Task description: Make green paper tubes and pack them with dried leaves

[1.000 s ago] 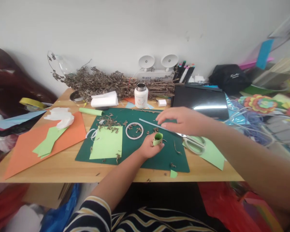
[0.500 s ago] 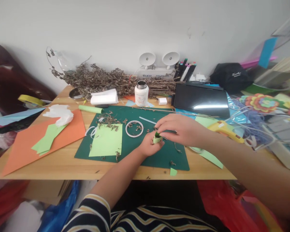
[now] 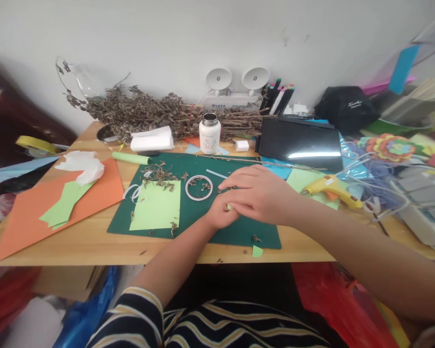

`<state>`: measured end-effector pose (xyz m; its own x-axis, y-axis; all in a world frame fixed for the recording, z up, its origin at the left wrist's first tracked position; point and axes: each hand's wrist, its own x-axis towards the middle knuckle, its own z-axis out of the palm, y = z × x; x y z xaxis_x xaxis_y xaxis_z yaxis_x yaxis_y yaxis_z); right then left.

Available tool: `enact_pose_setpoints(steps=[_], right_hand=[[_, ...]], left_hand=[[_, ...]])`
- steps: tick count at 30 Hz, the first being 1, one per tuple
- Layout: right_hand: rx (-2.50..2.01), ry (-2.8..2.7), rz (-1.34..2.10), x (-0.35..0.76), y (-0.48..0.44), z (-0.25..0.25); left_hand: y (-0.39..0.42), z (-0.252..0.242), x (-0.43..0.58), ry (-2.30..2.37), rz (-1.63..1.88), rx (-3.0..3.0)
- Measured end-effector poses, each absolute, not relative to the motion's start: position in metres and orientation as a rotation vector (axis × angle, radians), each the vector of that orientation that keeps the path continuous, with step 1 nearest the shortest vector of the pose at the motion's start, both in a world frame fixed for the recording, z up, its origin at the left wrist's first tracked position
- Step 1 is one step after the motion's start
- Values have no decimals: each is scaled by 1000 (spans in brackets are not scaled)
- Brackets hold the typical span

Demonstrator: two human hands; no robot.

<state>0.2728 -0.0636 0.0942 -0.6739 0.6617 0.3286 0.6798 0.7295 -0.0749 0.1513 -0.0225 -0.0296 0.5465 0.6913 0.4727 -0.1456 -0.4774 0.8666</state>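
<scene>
Over the dark green cutting mat [image 3: 188, 232], my left hand [image 3: 217, 215] is closed around a small light-green paper roll [image 3: 229, 207], of which only a sliver shows. My right hand [image 3: 255, 193] lies over the left hand and the roll, fingers curled down onto it. A white tape ring [image 3: 199, 187] lies just left of the hands. A light-green paper sheet [image 3: 155, 211] rests on the mat's left half, with dried leaf bits scattered about.
A yellow glue gun [image 3: 329, 187] lies right of the mat, a black tablet [image 3: 300, 143] behind it. A white bottle [image 3: 209, 134], dried branches [image 3: 148, 113] and a rolled green paper [image 3: 130, 158] sit at the back. Orange paper [image 3: 54, 203] covers the left; a small green scrap [image 3: 257, 251] lies near the table edge.
My right hand came back from the scissors area and now covers the left hand and the green roll. The view shifted slightly; the glue gun now shows where scissors were.
</scene>
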Motion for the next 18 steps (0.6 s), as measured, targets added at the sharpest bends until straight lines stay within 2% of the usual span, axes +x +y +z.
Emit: enact_pose_setpoints(steps=[8, 18], right_hand=[[-1047, -2515, -42, 285, -57, 93], [-1046, -2387, -396, 285, -88, 86]], left_hand=[[-25, -28, 152, 413, 1077, 1787], [-25, -30, 151, 418, 1058, 1739]])
